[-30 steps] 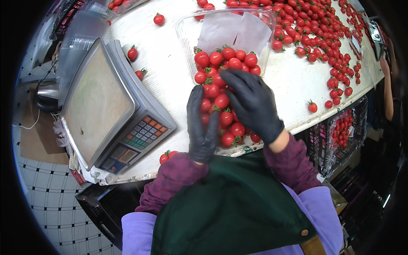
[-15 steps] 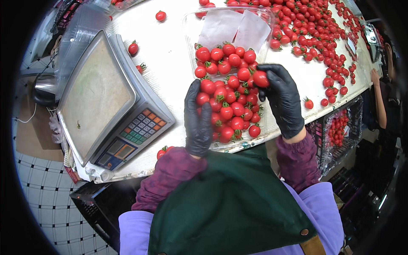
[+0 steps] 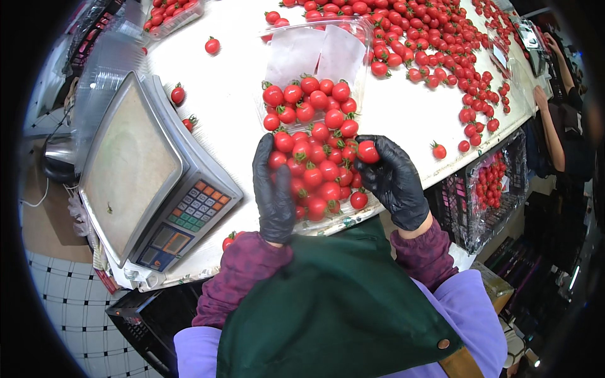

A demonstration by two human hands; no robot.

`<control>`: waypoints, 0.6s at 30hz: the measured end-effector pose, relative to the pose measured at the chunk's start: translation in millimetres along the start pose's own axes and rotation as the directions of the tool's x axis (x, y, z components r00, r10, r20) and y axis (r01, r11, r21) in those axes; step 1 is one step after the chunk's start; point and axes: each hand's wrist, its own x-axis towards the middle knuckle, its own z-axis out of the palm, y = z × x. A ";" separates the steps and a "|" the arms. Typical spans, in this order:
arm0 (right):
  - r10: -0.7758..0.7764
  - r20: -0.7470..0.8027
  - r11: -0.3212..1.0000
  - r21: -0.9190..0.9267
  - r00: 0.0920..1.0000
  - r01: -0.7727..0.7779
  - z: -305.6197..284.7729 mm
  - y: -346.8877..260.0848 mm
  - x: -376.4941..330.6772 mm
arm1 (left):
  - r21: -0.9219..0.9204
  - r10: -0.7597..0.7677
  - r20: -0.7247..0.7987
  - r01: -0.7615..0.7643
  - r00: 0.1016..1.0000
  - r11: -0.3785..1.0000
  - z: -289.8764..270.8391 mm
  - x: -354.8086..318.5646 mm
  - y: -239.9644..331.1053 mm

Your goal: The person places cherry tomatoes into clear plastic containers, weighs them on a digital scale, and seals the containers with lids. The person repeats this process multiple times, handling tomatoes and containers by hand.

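The newest change is in my right hand (image 3: 396, 184): its fingers are pinched round a single red tomato (image 3: 367, 152), which I hold just at the right edge of the clear plastic container (image 3: 360, 74). A second ago that hand lay flat over the fruit in the container; half a second ago it already had a tomato in its grasp, though farther up that edge, level with the crease between the far and near parts. Now the grip sits nearer my body along the same side. To my mind this means that single tomatoes are being handled and placing is unfinished, since this one is not yet let go.

My left hand (image 3: 274, 195) grasps nothing that I can make out. Its fingers lie extended along the container's left side, thumb apart over the tomatoes (image 3: 328, 170) heaped in the near part, much as in the earlier frame.

White paper sheets (image 3: 293, 57) line the container's far end. The loose pile (image 3: 428, 38) spreads beyond it to the right; the scale (image 3: 151, 176) stands to its left.
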 end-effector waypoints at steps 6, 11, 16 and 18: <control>-0.077 0.027 0.962 -0.262 0.997 0.082 15.2 -3.6 3.8 | -0.015 0.051 0.011 -0.051 0.999 0.999 -1.6 -0.8 -6.9; -0.088 0.035 0.958 -0.272 0.996 0.094 27.8 -2.9 9.5 | 0.020 0.074 0.025 -0.075 0.997 0.997 -2.1 -0.9 -5.9; 0.022 0.069 0.986 -0.165 0.997 -0.011 24.9 -5.0 13.3 | 0.057 0.093 0.025 -0.094 0.995 0.994 -3.3 -1.9 -6.4; 0.031 0.105 0.990 -0.139 0.994 -0.016 22.0 -3.8 12.8 | 0.069 0.095 0.025 -0.096 0.995 0.993 -4.3 -2.3 -7.3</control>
